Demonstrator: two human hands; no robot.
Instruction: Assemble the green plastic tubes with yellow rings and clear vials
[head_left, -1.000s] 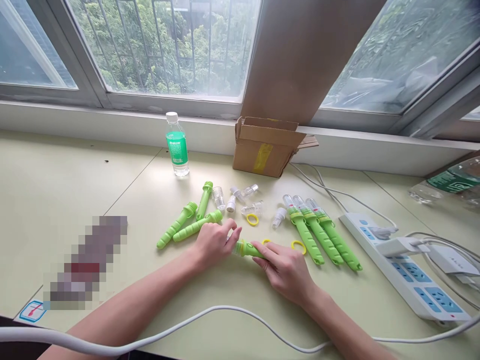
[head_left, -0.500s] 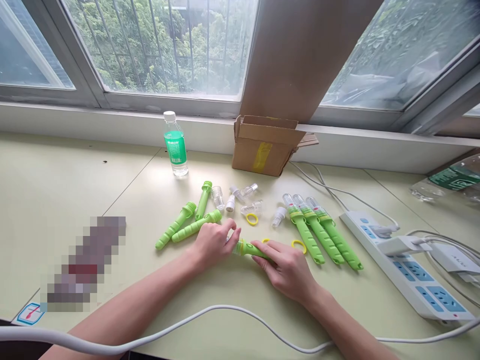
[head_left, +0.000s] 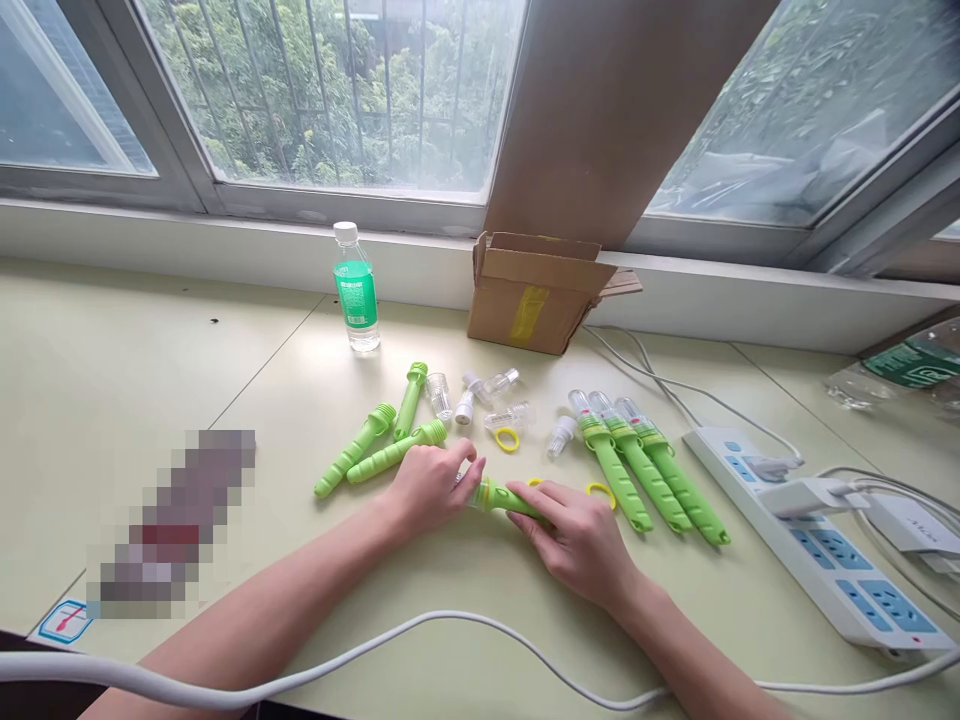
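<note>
My right hand (head_left: 577, 545) grips the shaft of a green ribbed handle (head_left: 504, 498) lying on the table, with a yellow ring at its collar. My left hand (head_left: 431, 485) is closed around the handle's front end, where a clear cap shows between the fingers. Three bare green handles (head_left: 379, 450) lie just left of my left hand. Three assembled green handles with clear caps (head_left: 641, 465) lie to the right. Loose clear caps (head_left: 480, 400) and yellow rings (head_left: 507, 439) are scattered beyond my hands.
A water bottle (head_left: 356, 290) and an open cardboard box (head_left: 534, 295) stand by the window sill. A white power strip (head_left: 817, 545) with plugs lies at right. A white cable (head_left: 450, 630) crosses the near edge over my arms. A blurred patch (head_left: 176, 520) sits at left.
Almost nothing differs; my hands stay on the same green handle, with only a slight shift of the fingers and of the camera.
</note>
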